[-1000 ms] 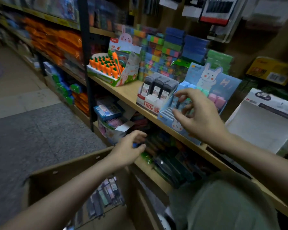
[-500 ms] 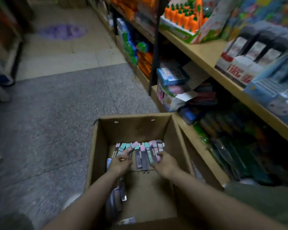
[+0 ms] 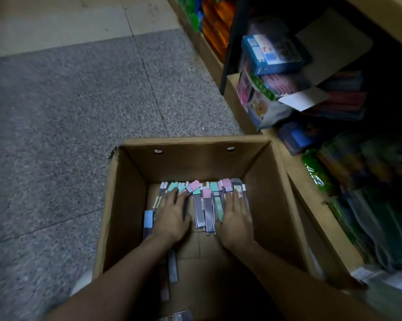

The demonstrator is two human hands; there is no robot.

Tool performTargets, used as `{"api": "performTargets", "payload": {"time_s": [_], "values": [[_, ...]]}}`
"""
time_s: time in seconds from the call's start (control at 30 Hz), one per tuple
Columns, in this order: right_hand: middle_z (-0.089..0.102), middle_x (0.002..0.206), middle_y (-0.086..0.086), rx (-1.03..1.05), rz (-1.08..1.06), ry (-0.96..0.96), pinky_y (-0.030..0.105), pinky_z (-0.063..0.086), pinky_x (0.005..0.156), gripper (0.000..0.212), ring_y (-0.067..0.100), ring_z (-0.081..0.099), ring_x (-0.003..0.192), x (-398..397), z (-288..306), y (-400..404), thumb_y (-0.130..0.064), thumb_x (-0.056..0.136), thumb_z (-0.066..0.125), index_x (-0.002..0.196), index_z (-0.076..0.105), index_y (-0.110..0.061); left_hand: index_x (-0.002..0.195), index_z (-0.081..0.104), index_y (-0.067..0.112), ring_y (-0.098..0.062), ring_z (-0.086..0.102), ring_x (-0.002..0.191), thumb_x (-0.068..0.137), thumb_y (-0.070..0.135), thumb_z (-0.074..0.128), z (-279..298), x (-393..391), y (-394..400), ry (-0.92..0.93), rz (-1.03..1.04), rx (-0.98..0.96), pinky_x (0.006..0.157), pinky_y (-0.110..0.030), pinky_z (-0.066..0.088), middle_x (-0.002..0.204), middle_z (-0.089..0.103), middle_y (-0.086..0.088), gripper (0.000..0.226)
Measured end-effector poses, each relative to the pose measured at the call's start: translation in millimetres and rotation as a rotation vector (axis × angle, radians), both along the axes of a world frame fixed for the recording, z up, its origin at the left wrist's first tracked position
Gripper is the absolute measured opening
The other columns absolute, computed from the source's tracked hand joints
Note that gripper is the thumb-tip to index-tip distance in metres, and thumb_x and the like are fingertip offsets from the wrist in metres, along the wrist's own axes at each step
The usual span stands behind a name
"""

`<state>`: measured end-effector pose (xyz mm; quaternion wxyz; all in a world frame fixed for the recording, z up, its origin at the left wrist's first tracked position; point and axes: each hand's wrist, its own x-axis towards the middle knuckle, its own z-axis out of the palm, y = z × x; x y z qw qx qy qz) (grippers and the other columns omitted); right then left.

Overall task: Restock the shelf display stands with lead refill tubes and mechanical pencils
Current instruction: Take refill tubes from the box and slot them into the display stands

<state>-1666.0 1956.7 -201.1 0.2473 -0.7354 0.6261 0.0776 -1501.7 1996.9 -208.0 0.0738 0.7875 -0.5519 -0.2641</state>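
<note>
An open cardboard box (image 3: 130, 193) stands on the floor below me. At its bottom lies a row of lead refill tubes (image 3: 205, 208) with pink, mint and grey caps. My left hand (image 3: 172, 218) lies flat on the left part of the row, fingers spread over the tubes. My right hand (image 3: 235, 218) lies flat on the right part, fingertips near a grey-capped tube (image 3: 238, 186). A blue-capped tube (image 3: 148, 220) lies apart by the box's left wall. More tubes (image 3: 172, 265) lie under my left forearm.
Lower wooden shelves (image 3: 237, 100) run along the right, holding a blue box (image 3: 270, 54), an opened carton (image 3: 264, 105) and green packets (image 3: 318, 174). A black shelf upright (image 3: 230, 42) stands behind the box. Grey speckled floor (image 3: 68, 112) spreads to the left.
A second ago my hands were up at the shelf display. My head has tilted down, and both hands have gone into the box and flattened onto the refill tubes.
</note>
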Motion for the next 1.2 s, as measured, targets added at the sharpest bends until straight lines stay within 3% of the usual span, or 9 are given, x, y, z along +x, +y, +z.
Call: {"api": "performTargets", "payload": {"time_s": [0.2, 0.33, 0.47, 0.57, 0.67, 0.8, 0.9, 1.0, 1.2], "values": [[-0.004, 0.164, 0.005, 0.001, 0.047, -0.022, 0.039, 0.006, 0.122, 0.088, 0.025, -0.003, 0.151, 3.7, -12.2, 12.6, -0.024, 0.091, 0.056, 0.155, -0.003, -0.016, 0.141, 0.045, 0.024, -0.024, 0.037, 0.127, 0.089, 0.016, 0.057, -9.8, -6.5, 4.5, -0.061, 0.034, -0.128, 0.107, -0.035, 0.032, 0.14, 0.045, -0.003, 0.053], [0.015, 0.161, -0.001, -0.014, 0.052, -0.175, 0.038, 0.015, 0.121, 0.072, 0.02, 0.011, 0.148, 3.4, -7.7, 20.3, -0.019, 0.091, 0.054, 0.153, 0.02, -0.023, 0.127, 0.056, 0.02, -0.026, 0.046, 0.115, 0.089, 0.008, 0.058, -12.2, -14.5, 7.8, 0.059, 0.143, -0.156, 0.096, -0.039, 0.043, 0.128, 0.05, -0.006, 0.04], [0.029, 0.153, 0.006, -0.078, -0.261, -0.246, 0.033, 0.031, 0.112, 0.059, 0.022, 0.029, 0.14, 3.1, -6.0, 9.2, -0.016, 0.093, 0.058, 0.147, 0.034, -0.018, 0.122, 0.055, 0.016, -0.027, 0.051, 0.112, 0.086, 0.006, 0.066, -11.6, -15.3, 5.2, 0.168, 0.234, -0.136, 0.094, -0.041, 0.047, 0.124, 0.052, -0.009, 0.039], [0.041, 0.142, 0.009, -0.037, -0.484, -0.279, 0.035, 0.036, 0.104, 0.054, 0.026, 0.039, 0.132, 5.3, -9.4, 0.1, -0.018, 0.094, 0.06, 0.144, 0.039, -0.014, 0.123, 0.052, 0.014, -0.024, 0.053, 0.107, 0.084, 0.011, 0.07, -9.7, -16.0, 4.9, 0.296, 0.333, -0.095, 0.092, -0.035, 0.047, 0.119, 0.054, -0.009, 0.042], [0.045, 0.139, 0.011, -0.027, -0.557, -0.266, 0.038, 0.04, 0.104, 0.047, 0.028, 0.044, 0.128, 7.3, -14.7, -8.1, -0.019, 0.095, 0.059, 0.14, 0.047, -0.011, 0.122, 0.05, 0.013, -0.019, 0.054, 0.096, 0.081, 0.012, 0.075, -7.5, -21.2, 8.2, 0.482, 0.472, -0.008, 0.083, -0.026, 0.044, 0.107, 0.057, -0.005, 0.048], [0.042, 0.14, 0.008, -0.012, -0.529, -0.17, 0.033, 0.042, 0.097, 0.039, 0.024, 0.043, 0.126, 12.2, -19.5, -11.3, -0.026, 0.095, 0.059, 0.132, 0.056, -0.016, 0.107, 0.058, 0.011, -0.007, 0.055, 0.073, 0.082, 0.009, 0.074, -6.5, -28.7, 13.3, 0.645, 0.643, 0.016, 0.067, -0.02, 0.046, 0.082, 0.059, 0.005, 0.03], [0.042, 0.14, 0.008, -0.006, -0.521, -0.164, 0.036, 0.041, 0.098, 0.039, 0.025, 0.04, 0.127, 14.5, -20.9, -12.6, -0.026, 0.094, 0.06, 0.132, 0.056, -0.018, 0.106, 0.061, 0.007, -0.016, 0.062, 0.077, 0.084, 0.003, 0.07, -3.6, -35.2, 15.7, 0.948, 0.882, -0.008, 0.083, -0.039, 0.054, 0.087, 0.066, -0.003, 0.024], [0.044, 0.139, 0.01, -0.005, -0.546, -0.183, 0.038, 0.044, 0.1, 0.039, 0.027, 0.044, 0.127, 16.7, -19.3, -14.9, -0.021, 0.093, 0.062, 0.131, 0.056, -0.015, 0.11, 0.06, 0.002, -0.023, 0.064, 0.084, 0.084, 0.001, 0.07, 1.9, -39.9, 15.5, 1.085, 0.974, -0.034, 0.09, -0.046, 0.053, 0.097, 0.068, -0.014, 0.028], [0.044, 0.137, 0.014, 0.033, -0.456, -0.079, 0.035, 0.045, 0.099, 0.042, 0.028, 0.046, 0.124, 21.1, -14.8, -20.2, -0.018, 0.094, 0.059, 0.135, 0.051, -0.011, 0.111, 0.058, 0.004, -0.016, 0.065, 0.078, 0.086, 0.004, 0.068, 8.4, -39.3, 12.9, 1.177, 1.032, -0.025, 0.074, -0.032, 0.056, 0.093, 0.07, -0.007, 0.028]]}}
